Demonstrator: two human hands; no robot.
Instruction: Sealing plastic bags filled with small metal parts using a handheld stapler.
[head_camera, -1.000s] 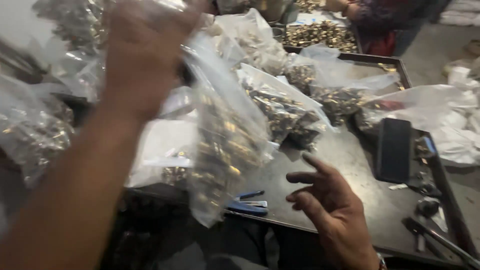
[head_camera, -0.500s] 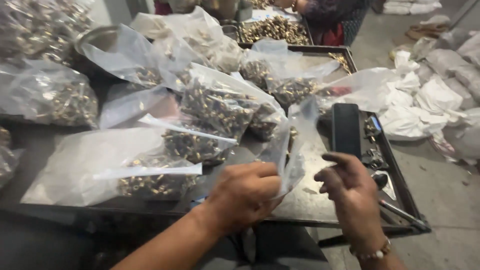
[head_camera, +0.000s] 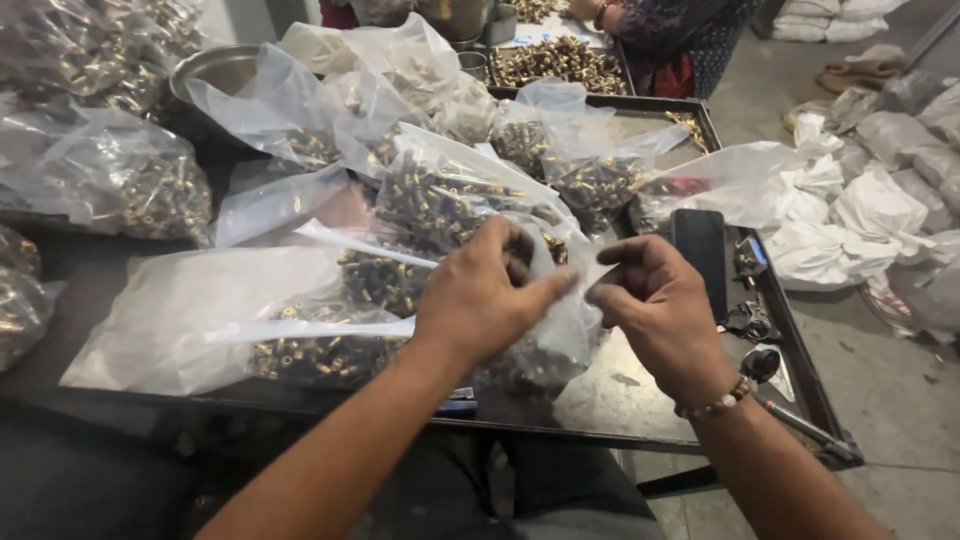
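Note:
My left hand (head_camera: 490, 292) pinches the top of a clear plastic bag (head_camera: 552, 335) holding small brass-coloured metal parts. My right hand (head_camera: 655, 300) is at the bag's mouth right beside it, fingers curled at the plastic edge; a bead bracelet sits on that wrist. The bag rests on a dark metal table (head_camera: 640, 395) near its front edge. Another flat bag of parts (head_camera: 235, 325) lies to the left of my hands.
Several more clear bags of brass parts (head_camera: 455, 195) are heaped across the table. A black phone (head_camera: 700, 255) and metal tools (head_camera: 760, 345) lie at the right. White sacks (head_camera: 870, 215) sit on the floor. Another person (head_camera: 670, 25) works at the far end.
The bag came down from high in my left hand to the table front. Both hands have closed in on its mouth, and the view has tilted down.

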